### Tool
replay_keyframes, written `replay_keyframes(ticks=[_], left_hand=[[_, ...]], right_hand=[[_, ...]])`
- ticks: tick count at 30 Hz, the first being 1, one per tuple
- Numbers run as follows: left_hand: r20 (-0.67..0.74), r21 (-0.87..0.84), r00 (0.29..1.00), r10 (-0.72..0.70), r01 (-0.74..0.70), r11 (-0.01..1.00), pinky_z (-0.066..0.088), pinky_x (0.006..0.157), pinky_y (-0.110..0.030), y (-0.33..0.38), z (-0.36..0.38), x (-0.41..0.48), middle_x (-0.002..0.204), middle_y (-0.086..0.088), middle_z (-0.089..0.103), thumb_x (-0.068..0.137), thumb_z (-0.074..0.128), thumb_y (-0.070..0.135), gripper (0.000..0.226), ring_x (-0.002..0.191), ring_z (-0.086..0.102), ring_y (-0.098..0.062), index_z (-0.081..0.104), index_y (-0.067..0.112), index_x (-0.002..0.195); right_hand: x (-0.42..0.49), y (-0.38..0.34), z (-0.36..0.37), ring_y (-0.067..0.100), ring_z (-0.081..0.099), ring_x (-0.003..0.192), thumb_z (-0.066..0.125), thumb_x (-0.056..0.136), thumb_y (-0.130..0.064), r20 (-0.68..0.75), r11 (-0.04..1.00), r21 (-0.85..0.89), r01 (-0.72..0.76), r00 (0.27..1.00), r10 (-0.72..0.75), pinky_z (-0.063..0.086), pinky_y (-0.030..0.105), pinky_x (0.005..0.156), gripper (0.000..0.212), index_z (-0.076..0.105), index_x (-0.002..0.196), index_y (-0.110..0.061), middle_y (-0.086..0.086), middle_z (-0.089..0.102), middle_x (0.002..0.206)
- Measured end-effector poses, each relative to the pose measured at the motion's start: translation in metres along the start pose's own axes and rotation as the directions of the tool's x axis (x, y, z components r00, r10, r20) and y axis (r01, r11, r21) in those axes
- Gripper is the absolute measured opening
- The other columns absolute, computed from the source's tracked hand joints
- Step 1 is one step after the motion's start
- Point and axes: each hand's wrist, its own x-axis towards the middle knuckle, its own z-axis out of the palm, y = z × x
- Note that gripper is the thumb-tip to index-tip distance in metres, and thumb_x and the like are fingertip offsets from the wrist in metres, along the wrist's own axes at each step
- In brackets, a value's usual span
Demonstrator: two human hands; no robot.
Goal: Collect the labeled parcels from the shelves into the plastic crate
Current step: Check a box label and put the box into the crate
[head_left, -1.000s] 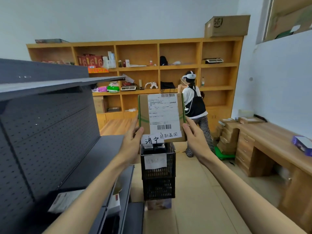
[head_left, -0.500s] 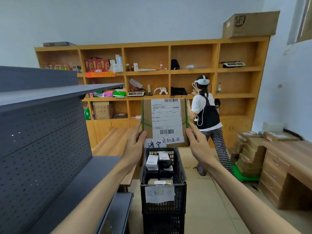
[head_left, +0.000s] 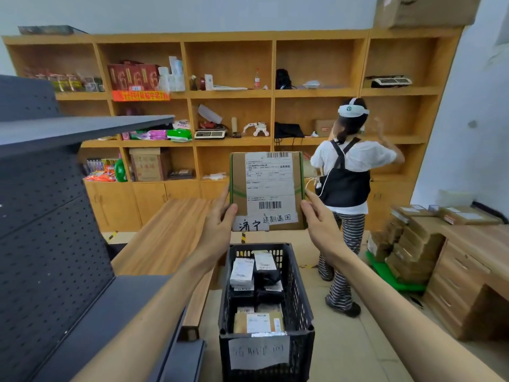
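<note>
Wooden bookcase (head_left: 316, 92): it filled the back wall and looked nearer and wider than half a second before, with its top row of cubbies reaching almost to the upper edge.
Grey pegboard rack (head_left: 49, 230): it stood at the left, and less of its lower shelf showed than a second earlier.
Desk (head_left: 468, 244): it stood at the right with stacked cardboard boxes (head_left: 407, 252) just beside it, further out toward the edge than before.
Other person (head_left: 344, 175): this person stood with their back turned at the bookcase. One arm was now raised toward a cubby, where before both arms were hidden in front.
Black plastic crate (head_left: 298, 299): it stood on the floor below the hands, seen more from above than earlier, so the labeled packets (head_left: 256, 274) inside showed plainly.
Cardboard parcel (head_left: 268, 188): it was held upright in the air above the far end of the crate and clear of its rim, label toward the camera, much as in both earlier frames.
Left hand (head_left: 217, 230): it gripped the parcel's lower left edge, thumb on the front, a grip that had not changed.
Right hand (head_left: 321, 224): it gripped the lower right edge the same way, so the hands were apart by the parcel's width.
Paper tag (head_left: 259, 351): it was stuck on the crate's near wall, its handwriting blurred.
</note>
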Motion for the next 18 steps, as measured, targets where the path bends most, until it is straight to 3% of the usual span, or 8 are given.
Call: replay_keyframes(ticks=[3, 8, 11, 13, 18], left_hand=[[0.026, -0.006, 1.0, -0.003, 0.004, 1.0, 0.053, 0.104, -0.042, -0.036, 0.002, 0.038, 0.141, 0.0, 0.06, 0.109, 0.041, 0.022, 0.05, 0.126, 0.061, -0.017, 0.032, 0.044, 0.153], [0.054, -0.001, 0.993, -0.106, 0.106, 0.994, 0.056, 0.093, -0.026, -0.093, 0.01, 0.083, 0.139, -0.002, 0.06, 0.11, 0.041, 0.022, 0.05, 0.117, 0.066, -0.012, 0.03, 0.036, 0.157], [0.042, 0.022, 0.988, -0.151, 0.15, 0.988, 0.05, 0.107, -0.033, -0.131, 0.017, 0.11, 0.146, 0.004, 0.054, 0.109, 0.043, 0.022, 0.052, 0.127, 0.057, -0.007, 0.031, 0.037, 0.157], [0.04, 0.034, 0.98, -0.194, 0.192, 0.981, 0.045, 0.112, -0.036, -0.159, 0.024, 0.122, 0.149, 0.006, 0.051, 0.109, 0.043, 0.019, 0.051, 0.134, 0.052, -0.007, 0.032, 0.034, 0.156], [0.065, 0.09, 0.926, -0.371, 0.365, 0.927, 0.053, 0.099, -0.026, -0.229, 0.041, 0.127, 0.133, 0.017, 0.061, 0.109, 0.038, 0.013, 0.051, 0.118, 0.063, -0.001, 0.034, 0.044, 0.15]], right_hand=[[0.037, 0.033, 0.013, -0.005, 0.051, 0.115, 0.039, 0.107, -0.023, -0.018, 0.999, -0.037, -0.002, 1.0, 0.001, 0.042, 0.006, 0.093, 0.042, 0.04, 0.149, -0.022, -0.02, 0.054, 0.126], [0.085, 0.095, 0.03, 0.009, 0.041, 0.136, 0.04, 0.107, -0.029, -0.008, 0.994, -0.033, -0.104, 0.995, 0.104, 0.035, 0.031, 0.114, 0.046, 0.036, 0.152, -0.021, -0.007, 0.047, 0.148], [0.108, 0.132, 0.04, 0.006, 0.037, 0.137, 0.036, 0.107, -0.03, 0.031, 0.983, -0.021, -0.185, 0.982, 0.185, 0.03, 0.026, 0.112, 0.047, 0.032, 0.154, -0.022, -0.009, 0.042, 0.15], [0.12, 0.162, 0.047, 0.009, 0.039, 0.138, 0.036, 0.108, -0.03, 0.054, 0.974, -0.041, -0.221, 0.973, 0.223, 0.032, 0.03, 0.115, 0.047, 0.034, 0.153, -0.02, -0.006, 0.043, 0.15], [0.136, 0.246, 0.064, 0.008, 0.035, 0.139, 0.037, 0.108, -0.025, 0.083, 0.927, -0.074, -0.368, 0.924, 0.373, 0.026, 0.025, 0.115, 0.046, 0.034, 0.152, -0.013, -0.009, 0.042, 0.146]])
